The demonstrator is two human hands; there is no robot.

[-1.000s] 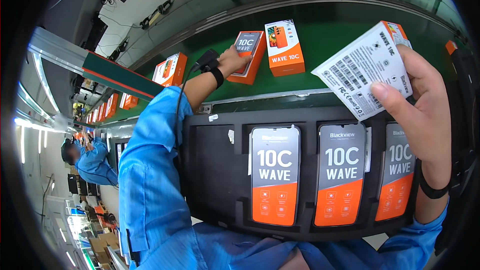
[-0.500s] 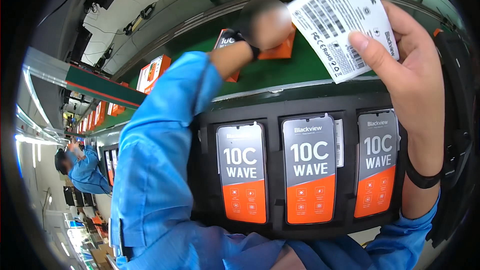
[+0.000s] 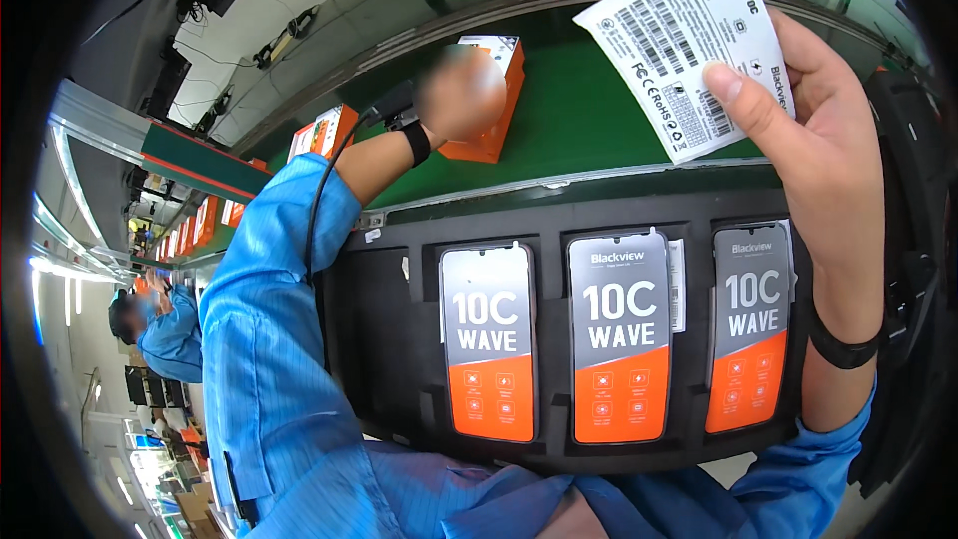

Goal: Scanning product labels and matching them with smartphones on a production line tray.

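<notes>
My right hand (image 3: 798, 120), at upper right, pinches a white printed label sheet (image 3: 689, 60) between thumb and fingers, its barcodes facing me. At upper centre my left hand (image 3: 459, 95) lies against an orange and white box (image 3: 489, 135) on the green surface. Its fingers are blurred, so their grip is hidden. A black piece with a cable (image 3: 394, 105) shows beside the left wrist. Below, three smartphones with grey and orange front films, left (image 3: 489, 344), middle (image 3: 621, 334) and right (image 3: 748, 329), lie face up in a black tray (image 3: 554, 240).
The green bench or belt (image 3: 579, 130) runs behind the tray. Another orange box (image 3: 324, 130) stands on it at left, with several more farther along. A recessed slot (image 3: 369, 339) lies at the tray's left end. A co-worker in blue (image 3: 170, 339) is at far left.
My left hand has moved left and a little nearer. Two orange boxes showed around it before; one shows there now. The tray's left slot has come into view. My right hand keeps the label sheet.
</notes>
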